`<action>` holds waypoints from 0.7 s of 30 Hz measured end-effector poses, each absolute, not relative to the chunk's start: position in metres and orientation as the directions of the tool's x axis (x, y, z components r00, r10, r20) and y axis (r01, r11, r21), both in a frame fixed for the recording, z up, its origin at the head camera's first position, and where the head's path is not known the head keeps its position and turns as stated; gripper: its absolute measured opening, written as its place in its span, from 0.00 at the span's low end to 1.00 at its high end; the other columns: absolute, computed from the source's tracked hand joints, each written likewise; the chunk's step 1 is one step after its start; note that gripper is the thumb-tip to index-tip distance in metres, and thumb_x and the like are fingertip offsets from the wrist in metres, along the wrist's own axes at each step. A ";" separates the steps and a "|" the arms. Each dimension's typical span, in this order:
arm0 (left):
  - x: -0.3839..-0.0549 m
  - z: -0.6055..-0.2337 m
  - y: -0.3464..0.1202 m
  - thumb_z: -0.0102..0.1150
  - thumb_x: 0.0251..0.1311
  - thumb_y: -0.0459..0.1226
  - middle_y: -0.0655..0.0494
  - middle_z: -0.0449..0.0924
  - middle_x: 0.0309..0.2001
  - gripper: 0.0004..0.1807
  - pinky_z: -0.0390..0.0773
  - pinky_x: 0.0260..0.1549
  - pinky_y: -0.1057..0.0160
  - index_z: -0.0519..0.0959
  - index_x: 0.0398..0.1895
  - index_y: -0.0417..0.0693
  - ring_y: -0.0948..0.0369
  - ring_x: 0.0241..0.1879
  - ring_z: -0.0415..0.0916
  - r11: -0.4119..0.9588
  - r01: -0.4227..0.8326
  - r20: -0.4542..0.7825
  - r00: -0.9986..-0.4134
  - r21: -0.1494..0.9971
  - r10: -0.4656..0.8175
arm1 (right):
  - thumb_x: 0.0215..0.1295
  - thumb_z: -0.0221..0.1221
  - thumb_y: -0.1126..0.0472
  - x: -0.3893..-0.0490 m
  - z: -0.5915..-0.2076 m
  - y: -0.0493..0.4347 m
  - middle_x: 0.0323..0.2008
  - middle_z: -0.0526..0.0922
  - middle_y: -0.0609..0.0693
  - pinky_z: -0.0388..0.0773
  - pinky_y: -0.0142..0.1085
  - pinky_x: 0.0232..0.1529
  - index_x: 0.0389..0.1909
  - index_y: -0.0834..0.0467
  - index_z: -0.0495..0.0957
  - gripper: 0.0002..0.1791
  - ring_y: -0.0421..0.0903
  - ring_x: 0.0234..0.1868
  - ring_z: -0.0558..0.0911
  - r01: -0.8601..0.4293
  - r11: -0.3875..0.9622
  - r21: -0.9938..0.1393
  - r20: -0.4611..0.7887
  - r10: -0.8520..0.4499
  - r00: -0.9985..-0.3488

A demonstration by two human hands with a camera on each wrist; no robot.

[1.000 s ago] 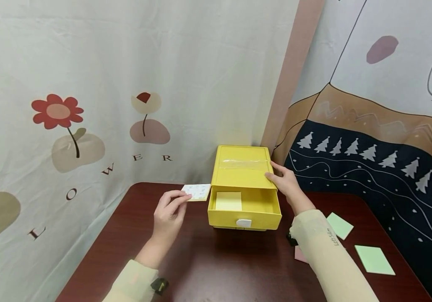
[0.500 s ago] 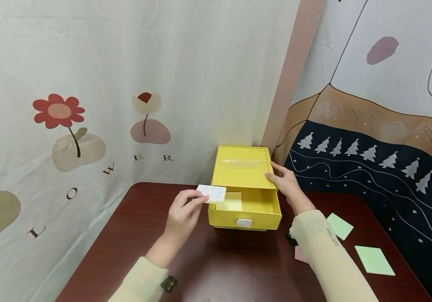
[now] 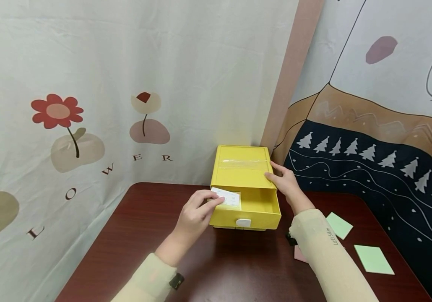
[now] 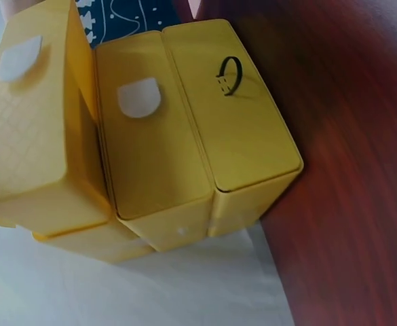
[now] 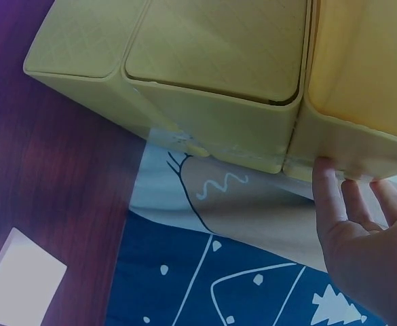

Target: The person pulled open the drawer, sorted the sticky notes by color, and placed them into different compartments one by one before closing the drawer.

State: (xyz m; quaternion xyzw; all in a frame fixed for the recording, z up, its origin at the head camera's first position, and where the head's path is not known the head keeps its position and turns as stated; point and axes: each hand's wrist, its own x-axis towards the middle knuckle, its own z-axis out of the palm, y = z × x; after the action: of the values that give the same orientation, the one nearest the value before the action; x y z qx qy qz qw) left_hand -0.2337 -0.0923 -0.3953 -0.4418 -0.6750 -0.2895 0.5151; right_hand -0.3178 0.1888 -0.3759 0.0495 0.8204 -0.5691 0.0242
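Over the left part of the pulled-out drawer, my left hand pinches a white printed note pad by its near left edge, thumb on one side and fingers on the other. The note pad is tilted and partly covers a pale yellow pad inside the drawer. On the right side of the yellow drawer unit, my right hand rests with its thumb on the top. In the right wrist view, that hand's fairly straight fingers touch the unit's side wall.
Two light green pads lie on the dark red table at right. A pink pad is partly hidden by the right sleeve. Lower drawers show in the left wrist view, one with a black loop pull. A printed curtain hangs behind.
My left hand has moved right with the note pad, from beside the drawer unit to over the drawer, and the pad has tilted. My right hand has stayed in place.
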 end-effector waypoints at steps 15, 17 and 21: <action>-0.232 -0.385 -0.066 0.57 0.59 0.25 0.49 0.78 0.40 0.11 0.78 0.46 0.66 0.84 0.41 0.43 0.56 0.42 0.76 0.443 0.896 0.894 -0.175 -0.028 0.412 | 0.67 0.56 0.54 -0.317 -0.375 0.188 0.74 0.50 0.57 0.64 0.47 0.67 0.73 0.48 0.56 0.34 0.54 0.66 0.64 0.123 0.338 -0.933 -0.108 0.063 -0.992; -0.231 -0.385 -0.063 0.59 0.55 0.24 0.50 0.78 0.41 0.13 0.78 0.47 0.67 0.84 0.42 0.44 0.57 0.42 0.76 0.458 0.889 0.884 -0.199 -0.019 0.424 | 0.67 0.56 0.54 -0.317 -0.375 0.188 0.74 0.50 0.58 0.64 0.48 0.67 0.73 0.48 0.56 0.34 0.54 0.66 0.64 0.124 0.339 -0.933 -0.109 0.063 -0.992; -0.230 -0.386 -0.057 0.62 0.53 0.23 0.51 0.78 0.40 0.14 0.78 0.46 0.69 0.84 0.41 0.44 0.58 0.42 0.76 0.481 0.877 0.872 -0.233 -0.002 0.429 | 0.68 0.55 0.53 -0.317 -0.375 0.188 0.74 0.50 0.58 0.64 0.48 0.67 0.73 0.47 0.56 0.34 0.55 0.67 0.64 0.134 0.342 -0.930 -0.119 0.067 -0.991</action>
State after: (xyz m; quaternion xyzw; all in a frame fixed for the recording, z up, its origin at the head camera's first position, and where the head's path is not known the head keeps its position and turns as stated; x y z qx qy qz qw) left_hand -0.2302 -0.0569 -0.3855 -0.4399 -0.7422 -0.2566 0.4357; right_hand -0.3169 0.1878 -0.3750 0.0614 0.8187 -0.5701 0.0296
